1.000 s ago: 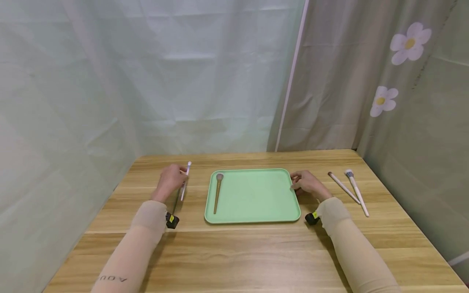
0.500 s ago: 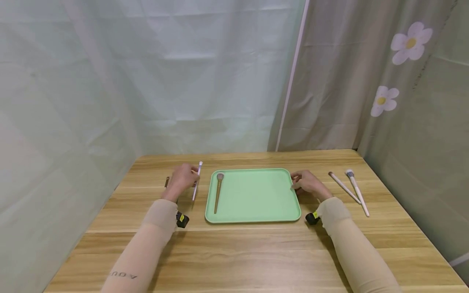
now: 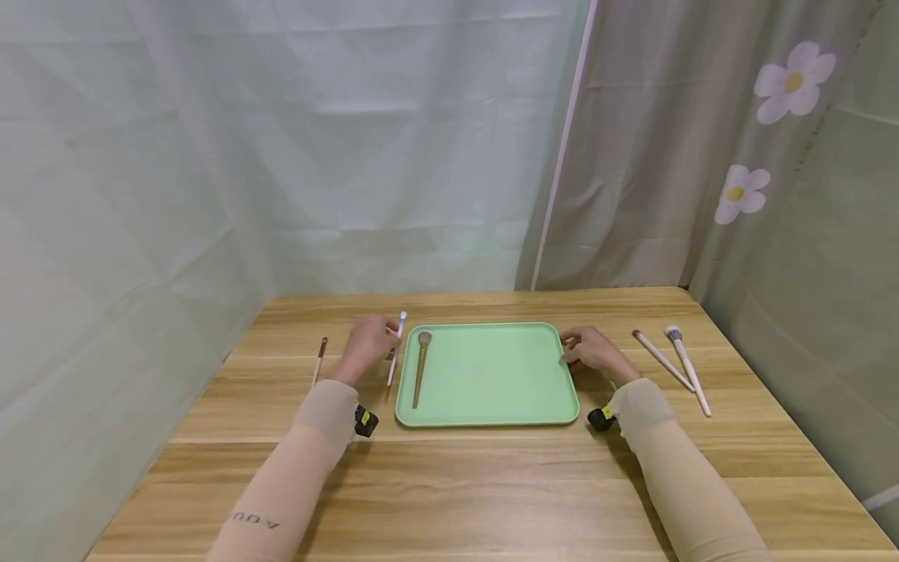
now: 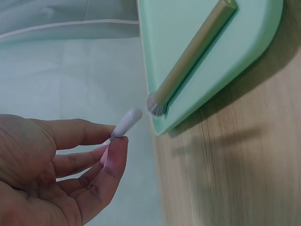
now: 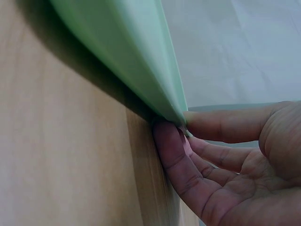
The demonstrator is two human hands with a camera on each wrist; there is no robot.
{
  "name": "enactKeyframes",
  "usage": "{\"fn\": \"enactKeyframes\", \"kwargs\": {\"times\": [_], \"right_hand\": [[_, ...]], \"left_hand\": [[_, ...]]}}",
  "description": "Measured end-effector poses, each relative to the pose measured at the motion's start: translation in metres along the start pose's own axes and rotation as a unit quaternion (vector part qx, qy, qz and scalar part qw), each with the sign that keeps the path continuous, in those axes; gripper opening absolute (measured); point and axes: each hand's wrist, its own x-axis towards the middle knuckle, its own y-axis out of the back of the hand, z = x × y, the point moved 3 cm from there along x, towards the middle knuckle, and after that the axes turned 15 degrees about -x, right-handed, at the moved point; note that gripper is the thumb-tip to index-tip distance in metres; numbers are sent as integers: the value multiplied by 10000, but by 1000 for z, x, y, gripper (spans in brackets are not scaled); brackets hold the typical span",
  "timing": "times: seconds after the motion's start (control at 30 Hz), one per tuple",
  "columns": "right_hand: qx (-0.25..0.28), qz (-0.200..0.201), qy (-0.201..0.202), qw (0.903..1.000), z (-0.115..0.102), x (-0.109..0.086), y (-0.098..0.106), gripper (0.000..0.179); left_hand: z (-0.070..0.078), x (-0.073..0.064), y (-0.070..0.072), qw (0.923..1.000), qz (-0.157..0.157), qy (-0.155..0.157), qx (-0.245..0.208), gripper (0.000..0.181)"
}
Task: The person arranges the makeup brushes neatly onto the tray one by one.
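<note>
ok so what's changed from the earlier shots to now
The left hand moved right, carrying the pinched purple-and-white brush close to the green tray and uncovering a dark-tipped brush. Nothing was newly gripped or let go. The right hand still holds the tray's right edge; the brown brush and two white brushes stayed put.

tray cut off in both wrist views, leftmost brush partly behind left sleeve

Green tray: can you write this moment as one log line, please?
left hand: pinches white-purple brush beside green tray | right hand: grips tray's right rim | brown brush: lies on tray
</note>
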Motion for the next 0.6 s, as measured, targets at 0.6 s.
{"fn": "enactKeyframes", "kwargs": {"times": [0.6], "right_hand": [[-63, 39, -30, 10000, 0, 1, -1, 56]], "left_hand": [[12, -2, -19, 9995, -224, 105, -181, 33]]}}
